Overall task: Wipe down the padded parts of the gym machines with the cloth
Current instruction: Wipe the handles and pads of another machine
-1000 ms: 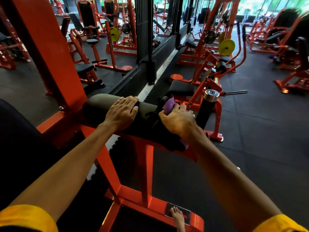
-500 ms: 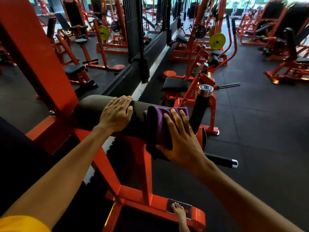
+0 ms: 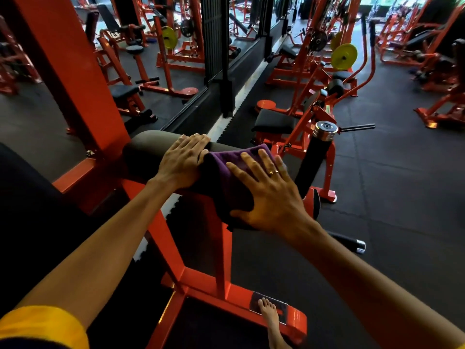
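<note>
The room is a big gym on a dark rubber floor [image 3: 377, 197], filled with rows of orange machines [image 3: 314, 71], most of them with black seats and rollers, such as the seat pad [image 3: 273, 120] on the next unit over. A mirrored wall runs along the left.

Right in front of the person stands one machine with a thick orange upright [image 3: 75, 71] and, across it, a long padded roll [image 3: 151, 144], dull olive-black.

A purple cloth [image 3: 226, 167] is draped over the right-hand part of that roll, hanging down its near side. The right hand [image 3: 269, 195] lies flat on it, fingers spread wide and straight, pressing the cloth to the padding without gripping it. The left hand [image 3: 181, 159] rests just beside the cloth's left edge, flat on the bare pad with fingers straight and close together, holding nothing; it looks to be steadying the roll.

Smaller things: a ring [image 3: 273, 172] on the right hand, and a bare foot [image 3: 269, 313] on the machine's base plate.

As I judge it, the work is at an early stage. The cloth covers only this roll's right end; the stretch under and beyond the left hand looks yet to be reached, though no wet trace shows either way. All the other machines' pads would be left.
</note>
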A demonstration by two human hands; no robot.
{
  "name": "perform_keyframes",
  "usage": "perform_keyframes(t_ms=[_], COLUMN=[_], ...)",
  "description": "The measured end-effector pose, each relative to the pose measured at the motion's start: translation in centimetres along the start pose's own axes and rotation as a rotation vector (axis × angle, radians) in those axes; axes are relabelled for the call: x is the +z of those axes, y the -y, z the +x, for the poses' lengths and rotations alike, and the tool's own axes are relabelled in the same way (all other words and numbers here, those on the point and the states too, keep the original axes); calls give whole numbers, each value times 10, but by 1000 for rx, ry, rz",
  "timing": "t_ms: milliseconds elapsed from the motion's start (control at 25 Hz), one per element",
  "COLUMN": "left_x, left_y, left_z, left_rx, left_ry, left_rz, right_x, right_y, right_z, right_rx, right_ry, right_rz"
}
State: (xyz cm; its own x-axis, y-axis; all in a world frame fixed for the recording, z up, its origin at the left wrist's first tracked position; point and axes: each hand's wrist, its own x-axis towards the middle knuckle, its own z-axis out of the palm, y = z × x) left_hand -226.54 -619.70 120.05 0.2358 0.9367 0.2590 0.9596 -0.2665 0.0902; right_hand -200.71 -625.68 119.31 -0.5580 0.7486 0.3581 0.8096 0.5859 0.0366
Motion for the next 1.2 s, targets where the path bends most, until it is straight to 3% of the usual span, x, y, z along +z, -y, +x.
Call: perform_keyframes(t_ms=[240, 520, 760, 920, 1000, 1200], left_x=[-5, -17, -36, -38, -38, -49], left_y=[22, 96, 97, 103, 106, 87], left_z=[-15, -53, -86, -104, -110, -136], left_rx=[-101, -316, -642, -841, -838, -937], left_ry=[-47, -65, -184, -180, -159, -353], left_rz=[-43, -59, -484, -561, -628, -1191], right_x=[15, 33, 40, 44, 47, 29], right_y=[28, 109, 144, 168, 176, 169], right_z=[28, 130, 177, 210, 219, 204], right_rx=[-48, -180, -244, -326, -394, -468], right_ry=[-75, 82, 117, 192, 167, 62], right_rz=[-47, 11, 94, 188, 229, 553])
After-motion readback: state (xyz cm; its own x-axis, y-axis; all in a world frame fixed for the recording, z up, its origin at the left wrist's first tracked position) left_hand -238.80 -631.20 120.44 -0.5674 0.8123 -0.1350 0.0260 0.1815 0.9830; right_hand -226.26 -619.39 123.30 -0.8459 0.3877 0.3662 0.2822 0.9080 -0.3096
